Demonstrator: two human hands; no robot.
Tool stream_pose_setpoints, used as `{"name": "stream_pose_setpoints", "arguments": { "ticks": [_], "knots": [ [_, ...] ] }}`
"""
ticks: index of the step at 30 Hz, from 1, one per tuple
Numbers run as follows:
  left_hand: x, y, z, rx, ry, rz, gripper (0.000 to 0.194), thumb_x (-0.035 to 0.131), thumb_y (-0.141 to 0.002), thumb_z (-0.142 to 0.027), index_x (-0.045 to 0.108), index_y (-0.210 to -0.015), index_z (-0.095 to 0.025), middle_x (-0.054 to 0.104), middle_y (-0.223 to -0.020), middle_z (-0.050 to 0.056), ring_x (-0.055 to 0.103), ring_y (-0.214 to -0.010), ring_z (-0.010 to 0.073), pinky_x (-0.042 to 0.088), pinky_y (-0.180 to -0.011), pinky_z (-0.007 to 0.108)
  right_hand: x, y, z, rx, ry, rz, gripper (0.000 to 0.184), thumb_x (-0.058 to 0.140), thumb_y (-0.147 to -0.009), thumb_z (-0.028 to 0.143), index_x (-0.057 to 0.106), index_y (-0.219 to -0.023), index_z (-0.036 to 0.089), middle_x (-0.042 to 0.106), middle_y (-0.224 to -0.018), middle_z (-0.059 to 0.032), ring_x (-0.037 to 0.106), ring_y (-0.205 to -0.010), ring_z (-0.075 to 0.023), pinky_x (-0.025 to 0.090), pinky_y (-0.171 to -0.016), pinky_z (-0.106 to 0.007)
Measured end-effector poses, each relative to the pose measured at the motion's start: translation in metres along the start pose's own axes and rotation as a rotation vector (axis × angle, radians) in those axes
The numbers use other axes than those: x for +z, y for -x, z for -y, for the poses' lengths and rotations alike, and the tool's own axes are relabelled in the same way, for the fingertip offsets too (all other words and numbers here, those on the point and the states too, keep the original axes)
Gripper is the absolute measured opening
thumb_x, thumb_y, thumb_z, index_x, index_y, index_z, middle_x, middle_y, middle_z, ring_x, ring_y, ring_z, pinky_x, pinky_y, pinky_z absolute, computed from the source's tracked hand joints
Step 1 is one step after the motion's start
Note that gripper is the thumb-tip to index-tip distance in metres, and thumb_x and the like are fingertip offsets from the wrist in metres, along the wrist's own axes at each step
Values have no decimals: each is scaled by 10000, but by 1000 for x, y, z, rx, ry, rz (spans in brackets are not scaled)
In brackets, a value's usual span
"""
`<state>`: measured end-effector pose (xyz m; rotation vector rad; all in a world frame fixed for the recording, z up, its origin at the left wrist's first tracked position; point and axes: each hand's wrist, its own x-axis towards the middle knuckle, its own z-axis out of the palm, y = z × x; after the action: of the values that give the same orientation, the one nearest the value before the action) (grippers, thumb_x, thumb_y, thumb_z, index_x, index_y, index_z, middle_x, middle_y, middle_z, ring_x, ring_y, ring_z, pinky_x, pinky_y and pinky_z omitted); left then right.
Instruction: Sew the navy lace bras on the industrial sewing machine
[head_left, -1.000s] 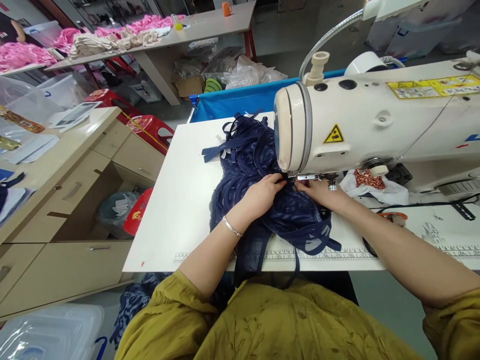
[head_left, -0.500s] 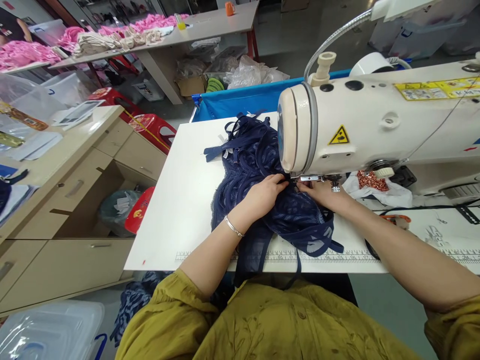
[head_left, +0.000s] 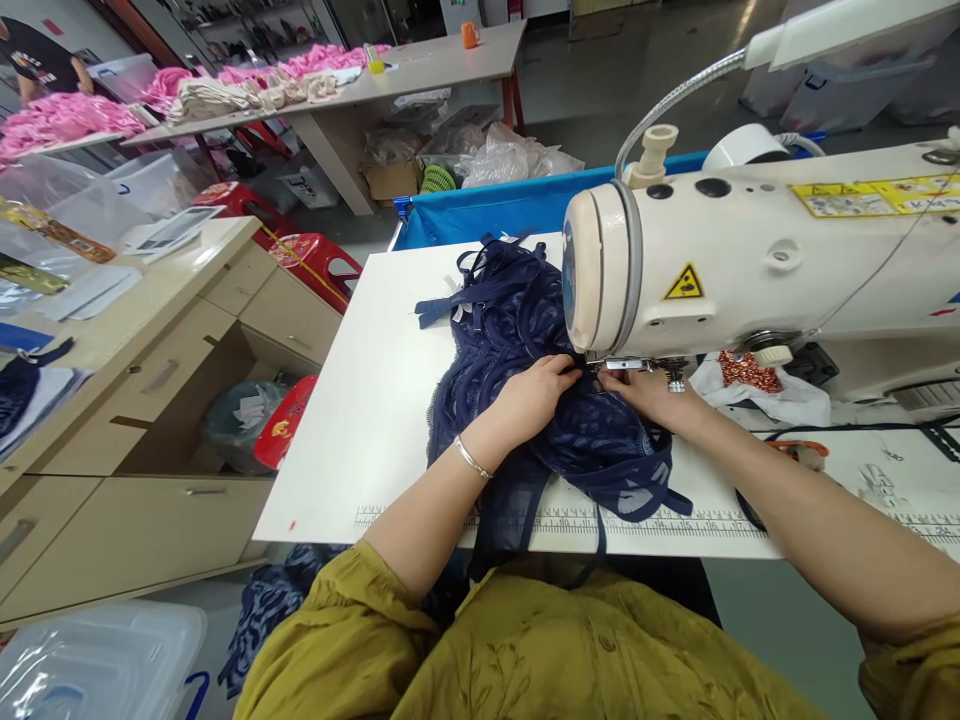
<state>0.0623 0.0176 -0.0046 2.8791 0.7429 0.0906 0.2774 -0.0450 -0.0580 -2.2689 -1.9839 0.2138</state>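
Note:
A heap of navy lace bras with straps lies bunched on the white sewing table, partly under the head of a sewing machine. My left hand is closed on the navy fabric just left of the needle area, its fingertips pressed together. On the other side of the presser foot, my right hand pinches the same fabric, with its fingers partly behind the machine's metal parts. The needle point itself is hidden. One strap and a sheer panel hang over the table's front edge.
A printed ruler runs along the front edge. Orange-handled snips and a white cloth with copper-coloured bits lie right of my right hand. Drawers stand at left, a blue cloth bin behind. Another person stands far left.
The whole view has shifted slightly, so everything sits a little lower and further right. Both hands keep their hold on the fabric beside the needle area.

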Motion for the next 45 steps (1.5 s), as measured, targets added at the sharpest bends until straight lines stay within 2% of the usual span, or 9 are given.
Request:
{"name": "stream_pose_setpoints", "arguments": {
  "ticks": [5, 11, 17, 22, 27, 31, 33, 39, 45],
  "knots": [
    [0, 0, 0, -8, -11, 10, 468, 342, -985, -81, 543, -1386, -212, 519, -1433, 45, 493, -1314, 175, 522, -935, 221, 1, 2, 1, -13, 50, 25, 506, 332, -1009, 513, 715, -1129, 206, 734, -1059, -114, 662, -1047, -329, 498, -866, -420],
    [-1, 1, -1, -15, -11, 16, 467, 349, -982, -84, 547, -1384, -215, 525, -1422, 50, 500, -1310, 183, 529, -931, 229, 8, -7, -10, -61, -27, 29, 365, 438, -975, 432, 691, -1180, 266, 731, -1095, -73, 669, -1002, -278, 503, -876, -376],
    [-1, 1, -1, -16, 8, 19, 473, 344, -975, -91, 544, -1391, -192, 496, -1464, 70, 474, -1344, 204, 538, -968, 276, 10, -10, -15, -87, -54, 4, 364, 457, -958, 433, 685, -1181, 256, 730, -1097, -81, 666, -977, -267, 500, -892, -381],
    [1, 0, 1, 5, 44, -17, 481, 372, -944, -50, 545, -1378, -165, 476, -1484, 104, 389, -1419, 216, 403, -1152, 352, 12, -5, -13, -115, -22, -62, 361, 432, -975, 465, 690, -1141, 275, 729, -1079, -69, 660, -995, -271, 498, -843, -366],
    [0, 1, -3, -11, 70, -44, 427, 357, -974, -92, 556, -1345, -160, 539, -1385, 102, 441, -1360, 218, 471, -1085, 335, 14, 3, -10, -154, 53, -140, 488, 394, -994, 559, 701, -1082, 189, 726, -970, -108, 660, -887, -286, 470, -733, -350],
    [1, 2, -3, -15, 80, -63, 426, 353, -973, -83, 554, -1340, -158, 532, -1371, 106, 446, -1344, 213, 465, -1086, 325, 19, 7, -13, -218, 73, -122, 470, 282, -1046, 460, 681, -1174, 246, 716, -1047, -87, 648, -873, -255, 445, -721, -333],
    [2, 2, -2, -8, 87, -71, 427, 355, -971, -80, 550, -1344, -153, 525, -1377, 109, 438, -1348, 217, 456, -1096, 328, 21, 6, -14, -204, 48, -118, 462, 282, -1045, 451, 676, -1188, 257, 713, -1061, -84, 647, -876, -249, 446, -714, -327],
    [2, 1, -3, -9, 82, -60, 405, 369, -973, -83, 556, -1324, -160, 540, -1327, 103, 467, -1303, 219, 490, -1054, 328, 23, -4, -8, -101, 6, -147, 428, 443, -982, 545, 693, -1073, 210, 732, -892, -62, 663, -779, -245, 453, -695, -330],
    [-12, 6, -3, -45, 10, -51, 374, 374, -963, -57, 574, -1268, -141, 558, -1260, 128, 489, -1269, 228, 525, -996, 328, 21, -8, -1, -24, -22, -58, 412, 438, -974, 540, 717, -963, 237, 721, -796, -44, 650, -721, -220, 432, -634, -292]
  ]
}}
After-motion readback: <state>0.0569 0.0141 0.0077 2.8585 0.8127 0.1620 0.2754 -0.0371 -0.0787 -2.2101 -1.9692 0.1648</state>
